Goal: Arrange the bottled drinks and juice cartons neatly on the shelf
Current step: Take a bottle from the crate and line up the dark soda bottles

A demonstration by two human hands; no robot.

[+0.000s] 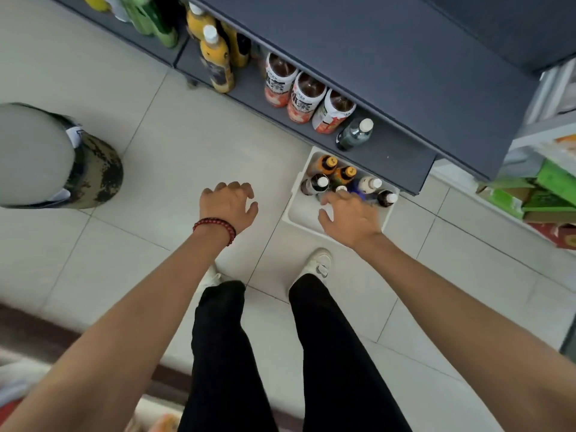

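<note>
Person's standing over a white plastic bin [300,210] on the tiled floor, parked right at the front edge of the bottom shelf [396,154]. Small bottles [344,174] are standing upright, packed into the bin's far end: orange, dark & pale ones, w/ black or white screw caps. Right hand [352,218] is hovering over them, fingers spread, gripping nothing; can't tell if a fingertip's touching a cap. Left hand [229,210] is hanging over bare floor off the bin's left side, well apart from the right, fingers loosely curled, holding nothing.

Sitting on the shelf: three big tea bottles [307,98] w/ red-white labels, touching in a row along the front edge, a small dark bottle [355,134] just beside them toward the shelf's right end, tall yellow juice bottles [216,57] further left. No cartons showing.

Handling, prob: full plastic btls, so weighty for their size, fairly stiff, smooth round sides likely slick. Taking one by the neck just under the cap is looking best, since they're jammed together & the sides aren't reachable
</note>
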